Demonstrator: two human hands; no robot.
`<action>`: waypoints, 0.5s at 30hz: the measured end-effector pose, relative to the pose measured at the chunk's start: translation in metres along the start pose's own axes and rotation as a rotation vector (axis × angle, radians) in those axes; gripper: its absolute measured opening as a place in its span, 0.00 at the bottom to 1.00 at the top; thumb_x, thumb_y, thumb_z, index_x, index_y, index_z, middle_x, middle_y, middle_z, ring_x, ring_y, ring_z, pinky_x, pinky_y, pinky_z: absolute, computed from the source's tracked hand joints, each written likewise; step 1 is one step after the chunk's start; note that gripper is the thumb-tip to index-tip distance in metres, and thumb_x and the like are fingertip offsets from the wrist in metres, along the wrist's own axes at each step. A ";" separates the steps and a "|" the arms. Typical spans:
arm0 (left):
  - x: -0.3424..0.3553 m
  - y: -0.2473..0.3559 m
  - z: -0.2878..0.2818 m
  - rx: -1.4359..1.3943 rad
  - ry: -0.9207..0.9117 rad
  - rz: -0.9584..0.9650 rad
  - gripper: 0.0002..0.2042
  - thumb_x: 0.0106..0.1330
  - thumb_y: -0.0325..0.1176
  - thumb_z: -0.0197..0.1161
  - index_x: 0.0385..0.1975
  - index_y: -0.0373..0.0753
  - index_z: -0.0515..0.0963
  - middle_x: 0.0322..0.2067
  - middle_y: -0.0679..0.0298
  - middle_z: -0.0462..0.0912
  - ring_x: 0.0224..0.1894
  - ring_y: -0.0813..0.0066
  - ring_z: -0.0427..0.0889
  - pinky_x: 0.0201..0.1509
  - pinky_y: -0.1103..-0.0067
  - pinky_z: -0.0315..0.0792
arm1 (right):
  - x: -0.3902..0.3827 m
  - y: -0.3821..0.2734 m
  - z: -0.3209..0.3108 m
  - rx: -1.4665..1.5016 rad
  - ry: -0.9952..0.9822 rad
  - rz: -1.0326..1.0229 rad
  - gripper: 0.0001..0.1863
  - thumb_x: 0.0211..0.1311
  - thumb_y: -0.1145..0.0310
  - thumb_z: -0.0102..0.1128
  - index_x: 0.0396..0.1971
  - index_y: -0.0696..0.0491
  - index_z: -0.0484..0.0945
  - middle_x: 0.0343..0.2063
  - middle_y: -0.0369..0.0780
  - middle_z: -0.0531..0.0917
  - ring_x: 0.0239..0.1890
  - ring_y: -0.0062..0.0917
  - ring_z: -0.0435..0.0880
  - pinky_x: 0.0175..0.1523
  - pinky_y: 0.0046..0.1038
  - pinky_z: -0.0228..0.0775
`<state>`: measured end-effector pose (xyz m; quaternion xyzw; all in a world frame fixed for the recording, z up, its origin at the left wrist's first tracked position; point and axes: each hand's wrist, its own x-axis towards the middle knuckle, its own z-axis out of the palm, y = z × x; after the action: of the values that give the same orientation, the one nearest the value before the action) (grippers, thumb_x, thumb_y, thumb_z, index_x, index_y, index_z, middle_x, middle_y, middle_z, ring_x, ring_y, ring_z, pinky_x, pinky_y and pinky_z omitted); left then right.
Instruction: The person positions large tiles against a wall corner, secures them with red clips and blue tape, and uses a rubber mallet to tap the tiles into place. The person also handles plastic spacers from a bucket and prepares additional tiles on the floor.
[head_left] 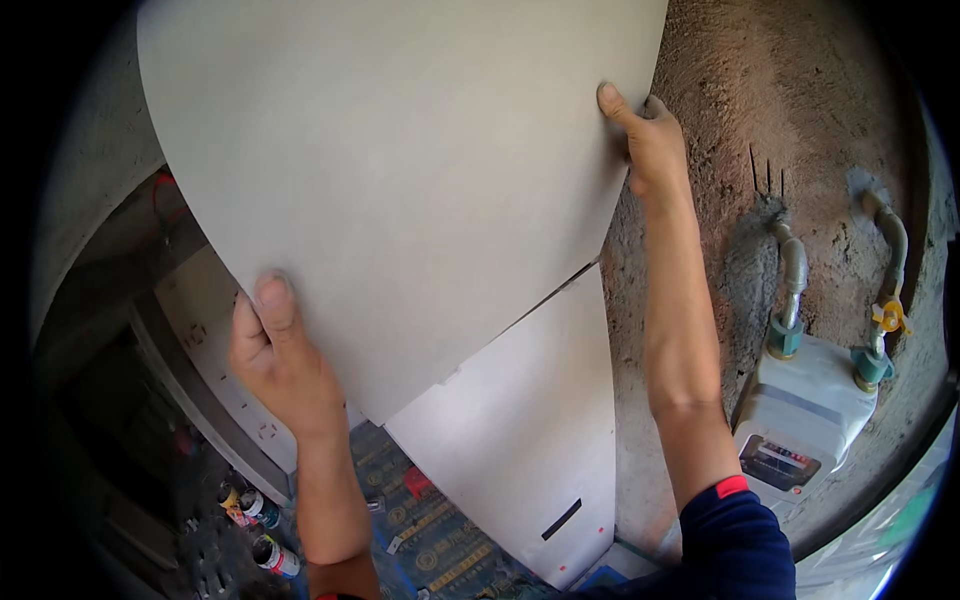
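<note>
A large pale wall tile (pixel 390 190) fills the upper middle of the head view. My left hand (pixel 285 365) grips its left edge low down, thumb on the face and fingers curled behind. Higher up, my right hand (pixel 648 145) clasps the right edge the same way, its fingers mostly hidden. Below is a second pale tile (pixel 530 420) with a dark slot (pixel 562 519) near its bottom. The held tile's lower edge sits close along this tile's top edge, with a thin dark gap at the right end. What lies behind the held tile is hidden.
Rough brown plaster (pixel 740 90) covers the wall at right, where a grey gas meter (pixel 805 410) hangs from two pipes, one with a yellow valve (pixel 889 316). Several cans (pixel 275 556) stand at lower left on the floor, near a patterned protective sheet (pixel 430 540). An opening lies left.
</note>
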<state>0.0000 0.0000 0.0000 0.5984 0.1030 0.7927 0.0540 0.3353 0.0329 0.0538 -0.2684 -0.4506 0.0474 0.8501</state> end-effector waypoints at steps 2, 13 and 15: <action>0.003 -0.004 -0.001 0.015 0.001 0.031 0.16 0.70 0.42 0.53 0.31 0.32 0.74 0.25 0.74 0.72 0.29 0.88 0.66 0.34 0.88 0.61 | 0.005 0.006 0.003 0.006 0.038 -0.013 0.62 0.37 0.49 0.77 0.60 0.76 0.47 0.54 0.64 0.66 0.57 0.47 0.69 0.60 0.39 0.63; 0.003 -0.006 0.011 -0.007 -0.013 0.010 0.17 0.69 0.44 0.53 0.29 0.33 0.73 0.24 0.74 0.71 0.28 0.89 0.65 0.31 0.88 0.61 | 0.004 0.008 -0.003 -0.078 0.078 0.072 0.62 0.39 0.50 0.75 0.60 0.76 0.45 0.56 0.66 0.62 0.59 0.50 0.67 0.61 0.41 0.61; 0.003 -0.008 0.011 0.005 -0.011 0.006 0.17 0.69 0.44 0.53 0.29 0.33 0.73 0.25 0.73 0.71 0.28 0.89 0.66 0.31 0.88 0.62 | 0.004 0.012 -0.002 -0.102 0.086 0.066 0.62 0.40 0.50 0.75 0.60 0.76 0.44 0.56 0.66 0.62 0.59 0.50 0.67 0.61 0.41 0.61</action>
<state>0.0091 0.0092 0.0034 0.6031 0.1028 0.7894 0.0504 0.3418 0.0438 0.0497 -0.3277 -0.4063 0.0409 0.8520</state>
